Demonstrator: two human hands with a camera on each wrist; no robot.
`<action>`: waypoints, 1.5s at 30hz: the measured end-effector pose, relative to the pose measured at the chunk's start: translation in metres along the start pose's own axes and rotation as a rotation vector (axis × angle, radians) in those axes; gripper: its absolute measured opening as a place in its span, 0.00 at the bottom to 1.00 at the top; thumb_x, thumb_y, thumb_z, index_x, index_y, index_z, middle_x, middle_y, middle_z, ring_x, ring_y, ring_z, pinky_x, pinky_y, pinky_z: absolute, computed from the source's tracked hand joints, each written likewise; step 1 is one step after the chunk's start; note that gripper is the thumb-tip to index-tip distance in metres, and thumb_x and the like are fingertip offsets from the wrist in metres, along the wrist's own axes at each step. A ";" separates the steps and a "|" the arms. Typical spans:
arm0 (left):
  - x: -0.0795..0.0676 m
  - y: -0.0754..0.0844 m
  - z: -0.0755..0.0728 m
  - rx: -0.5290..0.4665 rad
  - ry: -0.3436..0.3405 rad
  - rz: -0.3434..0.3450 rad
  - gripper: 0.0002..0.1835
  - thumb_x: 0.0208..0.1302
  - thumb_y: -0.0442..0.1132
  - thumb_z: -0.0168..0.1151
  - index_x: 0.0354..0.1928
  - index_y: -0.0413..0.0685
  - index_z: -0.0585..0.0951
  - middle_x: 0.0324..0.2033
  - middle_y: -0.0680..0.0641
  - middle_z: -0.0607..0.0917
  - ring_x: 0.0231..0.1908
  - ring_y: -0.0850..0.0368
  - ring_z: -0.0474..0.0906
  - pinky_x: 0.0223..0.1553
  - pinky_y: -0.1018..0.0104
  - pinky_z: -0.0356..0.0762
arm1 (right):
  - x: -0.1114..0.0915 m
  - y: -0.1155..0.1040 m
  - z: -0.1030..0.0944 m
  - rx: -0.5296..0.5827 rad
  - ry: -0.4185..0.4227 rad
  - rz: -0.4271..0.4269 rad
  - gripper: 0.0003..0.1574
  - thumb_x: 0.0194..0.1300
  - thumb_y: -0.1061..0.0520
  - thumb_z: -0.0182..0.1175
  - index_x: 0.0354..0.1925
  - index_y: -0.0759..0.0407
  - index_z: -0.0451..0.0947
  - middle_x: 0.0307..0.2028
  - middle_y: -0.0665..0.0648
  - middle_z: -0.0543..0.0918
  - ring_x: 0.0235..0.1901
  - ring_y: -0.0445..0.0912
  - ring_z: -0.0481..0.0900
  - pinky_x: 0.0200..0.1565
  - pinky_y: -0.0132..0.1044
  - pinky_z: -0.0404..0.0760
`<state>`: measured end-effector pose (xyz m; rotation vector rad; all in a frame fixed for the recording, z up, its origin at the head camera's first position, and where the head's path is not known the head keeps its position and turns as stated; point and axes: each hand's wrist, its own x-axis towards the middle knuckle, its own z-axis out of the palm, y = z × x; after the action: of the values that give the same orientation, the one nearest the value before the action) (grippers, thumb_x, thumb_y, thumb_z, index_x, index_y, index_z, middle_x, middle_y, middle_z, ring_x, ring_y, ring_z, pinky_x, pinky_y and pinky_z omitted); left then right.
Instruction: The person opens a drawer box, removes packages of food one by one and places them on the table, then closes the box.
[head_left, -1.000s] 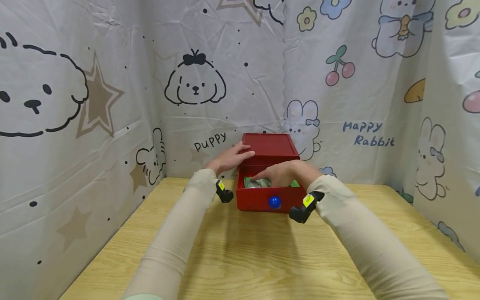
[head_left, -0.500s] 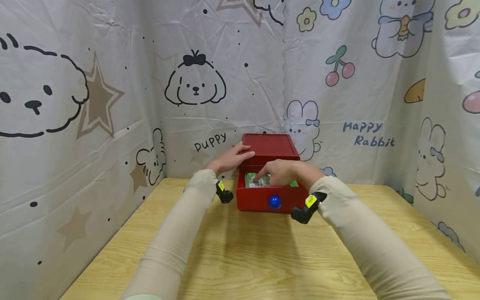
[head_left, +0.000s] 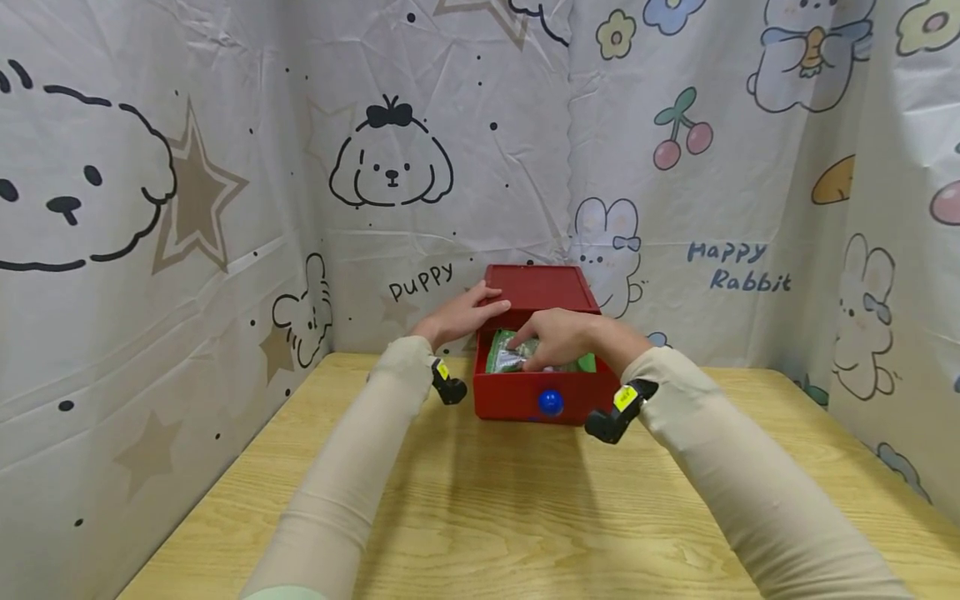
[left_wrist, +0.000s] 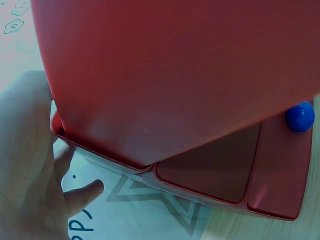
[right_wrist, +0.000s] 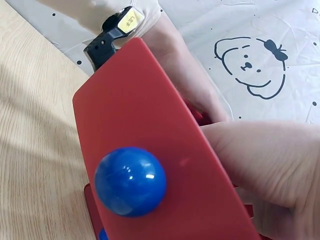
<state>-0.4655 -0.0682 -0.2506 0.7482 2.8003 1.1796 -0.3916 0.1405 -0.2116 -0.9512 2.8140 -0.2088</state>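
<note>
Okay so the fabric backdrop (head_left: 247,100) reads “puppy” (head_left: 422,283) in black handwriting just up and left of the left hand (head_left: 459,319), and part of that word shows up again, tipped over, beside that hand's fingers in the left wrist view. Well off to the right of the right hand (head_left: 566,337), the same cloth says “Happy Rabbit” (head_left: 739,267) in blue over two lines. There's marking on the yellow sticker (head_left: 624,397) behind the right hand and printing on the green packet (head_left: 504,354) at its fingertips, but honestly I can't read either.
</note>
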 end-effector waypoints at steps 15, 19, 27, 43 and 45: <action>-0.002 0.001 0.000 0.031 0.007 0.000 0.38 0.77 0.63 0.50 0.80 0.52 0.63 0.82 0.46 0.46 0.79 0.48 0.45 0.75 0.46 0.51 | -0.008 -0.007 -0.014 -0.016 -0.014 0.018 0.32 0.67 0.50 0.67 0.69 0.47 0.79 0.66 0.59 0.78 0.65 0.56 0.71 0.65 0.60 0.70; -0.001 0.000 0.001 0.029 0.010 0.001 0.38 0.77 0.63 0.50 0.80 0.52 0.63 0.82 0.46 0.46 0.79 0.48 0.46 0.75 0.46 0.51 | -0.011 -0.009 -0.016 -0.011 -0.008 0.019 0.32 0.67 0.50 0.67 0.68 0.47 0.79 0.67 0.59 0.77 0.65 0.57 0.71 0.64 0.60 0.70; -0.002 0.001 0.001 0.014 0.011 -0.012 0.38 0.76 0.64 0.50 0.80 0.53 0.63 0.82 0.48 0.46 0.79 0.49 0.44 0.75 0.46 0.50 | -0.016 -0.009 -0.023 -0.016 0.002 0.009 0.32 0.66 0.51 0.66 0.68 0.48 0.80 0.66 0.57 0.78 0.66 0.56 0.71 0.65 0.59 0.71; -0.001 0.000 0.000 0.050 0.008 0.021 0.36 0.79 0.60 0.48 0.80 0.50 0.64 0.82 0.43 0.47 0.79 0.46 0.44 0.75 0.45 0.49 | -0.028 -0.014 -0.038 -0.036 0.022 -0.012 0.32 0.65 0.53 0.67 0.68 0.47 0.80 0.68 0.57 0.76 0.66 0.55 0.71 0.63 0.58 0.72; -0.001 0.000 0.000 0.048 0.007 0.018 0.35 0.79 0.60 0.48 0.80 0.50 0.64 0.82 0.44 0.47 0.79 0.46 0.44 0.75 0.45 0.49 | -0.029 -0.015 -0.040 -0.037 0.022 -0.009 0.32 0.65 0.53 0.67 0.68 0.47 0.80 0.68 0.57 0.75 0.65 0.55 0.70 0.63 0.57 0.73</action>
<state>-0.4646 -0.0689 -0.2513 0.7750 2.8427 1.1238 -0.3682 0.1492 -0.1670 -0.9751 2.8436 -0.1704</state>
